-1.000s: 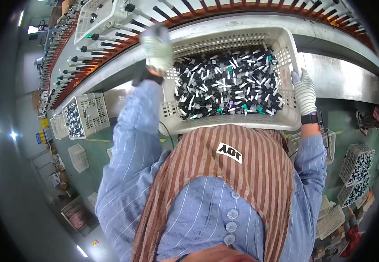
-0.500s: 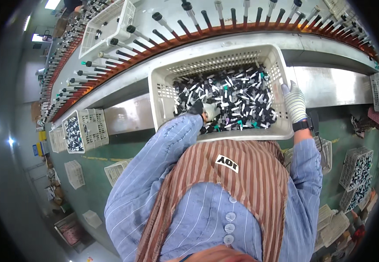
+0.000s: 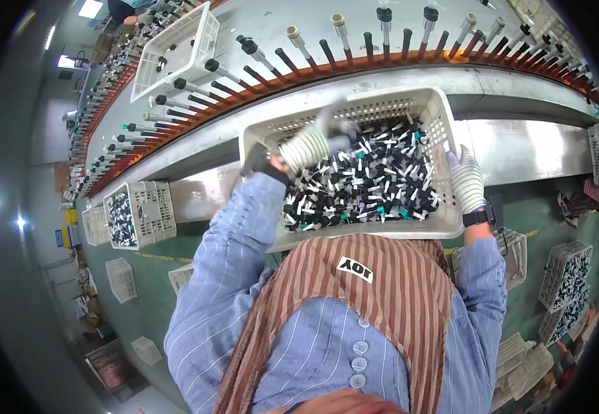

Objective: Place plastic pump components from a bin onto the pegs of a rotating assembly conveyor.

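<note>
A large off-white plastic basket (image 3: 448, 114) stands in front of me, holding a heap of small black pieces with white stems (image 3: 375, 176), a few of them green. Over its left part hovers my left hand (image 3: 313, 145) in a striped knit glove, its fingers smeared by motion. Whether anything is in them I cannot make out. At the basket's right side, my right hand (image 3: 467, 181), gloved the same way, is closed over the rim and keeps hold of it.
Beyond the basket runs a curved metal ledge (image 3: 513, 77) with a row of upright dark rods (image 3: 327, 54), some topped with capped tubes. A white crate (image 3: 206, 41) lies behind them. Filled crates stand at left (image 3: 151, 207) and right (image 3: 565, 276).
My left hand has lifted out of the heap at the basket's near left and moved up toward its far side. My right hand stays on the rim. The whole view has shifted slightly.
</note>
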A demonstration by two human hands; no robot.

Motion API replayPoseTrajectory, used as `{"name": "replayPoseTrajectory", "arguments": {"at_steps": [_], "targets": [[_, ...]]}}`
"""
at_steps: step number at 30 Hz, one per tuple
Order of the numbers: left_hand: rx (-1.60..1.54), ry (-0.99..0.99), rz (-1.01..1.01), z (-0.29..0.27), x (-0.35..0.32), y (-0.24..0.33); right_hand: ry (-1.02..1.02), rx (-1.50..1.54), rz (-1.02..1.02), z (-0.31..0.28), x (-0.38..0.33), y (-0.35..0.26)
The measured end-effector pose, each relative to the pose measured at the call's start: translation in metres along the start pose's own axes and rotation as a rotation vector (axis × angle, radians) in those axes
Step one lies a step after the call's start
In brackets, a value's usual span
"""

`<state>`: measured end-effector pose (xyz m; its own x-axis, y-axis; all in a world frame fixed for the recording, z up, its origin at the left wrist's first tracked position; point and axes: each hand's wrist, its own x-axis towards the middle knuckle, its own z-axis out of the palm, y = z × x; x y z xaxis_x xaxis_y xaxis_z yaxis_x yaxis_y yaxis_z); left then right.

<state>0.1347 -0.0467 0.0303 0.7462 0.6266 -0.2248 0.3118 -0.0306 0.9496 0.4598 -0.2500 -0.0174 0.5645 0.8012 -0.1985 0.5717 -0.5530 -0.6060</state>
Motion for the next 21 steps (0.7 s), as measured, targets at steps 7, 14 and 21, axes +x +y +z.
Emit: {"name": "replayPoseTrajectory", "arguments": {"at_steps": [7, 14, 21], "targets": [[0.267, 0.613, 0.353, -0.098, 0.081, 0.087, 0.016, 0.009, -0.019, -0.006, -0.005, -0.011], [0.164, 0.627, 0.554, -0.124, 0.132, 0.063, 0.007, -0.094, 0.031, -0.001, -0.003, 0.001], [0.156, 0.468, 0.441, -0.165, 0.099, 0.04, -0.056, -0.101, 0.097, -0.007, -0.003, -0.014]]}}
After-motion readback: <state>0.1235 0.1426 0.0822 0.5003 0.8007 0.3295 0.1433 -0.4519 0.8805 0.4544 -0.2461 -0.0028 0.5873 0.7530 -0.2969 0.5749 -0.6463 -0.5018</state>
